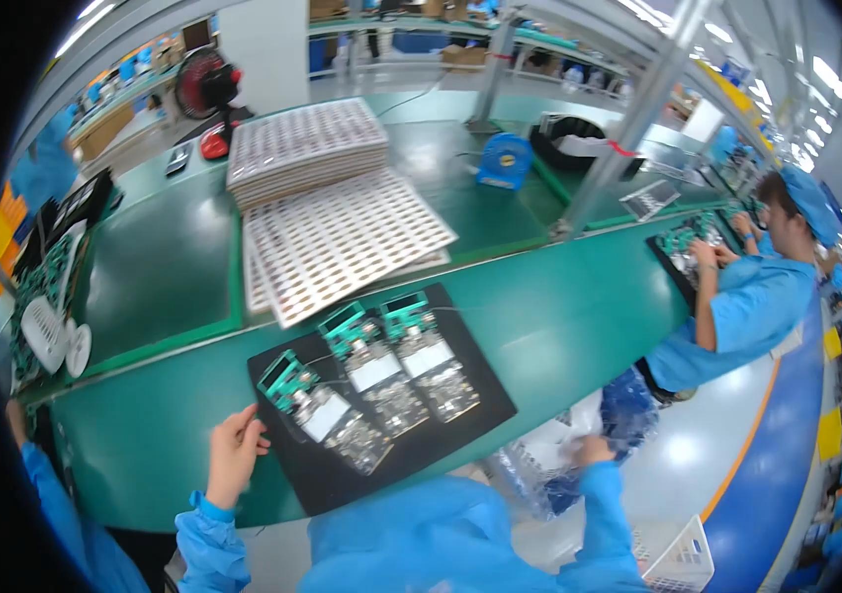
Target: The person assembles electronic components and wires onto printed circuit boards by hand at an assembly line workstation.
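As left grip (234, 456) curls part-open, near circuit board (329, 419), right grip (593, 451) blurred

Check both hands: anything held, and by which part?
Left hand appears empty, beside the black mat; right hand is blurred near the clear plastic, so its hold can't be told.

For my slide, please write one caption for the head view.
Left hand by a black mat bearing three circuit boards; blurred right hand near crinkled plastic.
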Demonstrator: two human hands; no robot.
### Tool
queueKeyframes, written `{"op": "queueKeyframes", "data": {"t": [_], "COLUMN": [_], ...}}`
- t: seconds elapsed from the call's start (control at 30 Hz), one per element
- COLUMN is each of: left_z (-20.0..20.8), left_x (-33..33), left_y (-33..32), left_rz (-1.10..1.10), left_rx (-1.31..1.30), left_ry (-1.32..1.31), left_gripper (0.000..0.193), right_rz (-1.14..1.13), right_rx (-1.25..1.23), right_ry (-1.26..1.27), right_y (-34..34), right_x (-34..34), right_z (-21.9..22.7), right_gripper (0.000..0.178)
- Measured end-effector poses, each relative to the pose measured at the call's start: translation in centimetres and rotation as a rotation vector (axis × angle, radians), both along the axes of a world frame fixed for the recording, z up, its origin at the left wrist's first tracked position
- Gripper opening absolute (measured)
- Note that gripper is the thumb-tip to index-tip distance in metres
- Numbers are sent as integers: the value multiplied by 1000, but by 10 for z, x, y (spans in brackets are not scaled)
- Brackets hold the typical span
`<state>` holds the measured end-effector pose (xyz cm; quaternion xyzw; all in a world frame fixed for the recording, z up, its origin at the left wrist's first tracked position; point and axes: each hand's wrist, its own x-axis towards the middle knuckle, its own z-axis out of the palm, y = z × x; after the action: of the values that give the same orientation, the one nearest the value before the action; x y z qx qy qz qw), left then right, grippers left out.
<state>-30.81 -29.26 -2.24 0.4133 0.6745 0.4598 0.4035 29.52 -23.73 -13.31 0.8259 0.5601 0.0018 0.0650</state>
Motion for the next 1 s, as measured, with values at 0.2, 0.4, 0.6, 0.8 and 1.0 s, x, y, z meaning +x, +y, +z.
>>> {"op": "queueKeyframes", "data": {"t": [0.2, 0.4, 0.6, 0.8, 1.0], "left_z": [12, 27, 28, 4, 11], "left_x": [26, 122, 230, 329, 277], "left_y": [35, 103, 182, 207, 151], "left_rz": [-137, -421, -529, -741, -918], "left_rx": [-52, -69, -124, 51, 164], "left_ry": [61, -216, -490, -713, -355], "left_gripper": [40, 59, 61, 67, 48], "right_rz": [267, 129, 205, 354, 285], "right_rx": [720, 433, 589, 706, 594], "right_ry": [475, 875, 751, 543, 702], "right_y": [16, 9, 14, 30, 40], "right_x": [-58, -63, -63, -66, -99], "right_z": [43, 125, 127, 146, 168], "right_gripper": [14, 16, 37, 43, 10]}}
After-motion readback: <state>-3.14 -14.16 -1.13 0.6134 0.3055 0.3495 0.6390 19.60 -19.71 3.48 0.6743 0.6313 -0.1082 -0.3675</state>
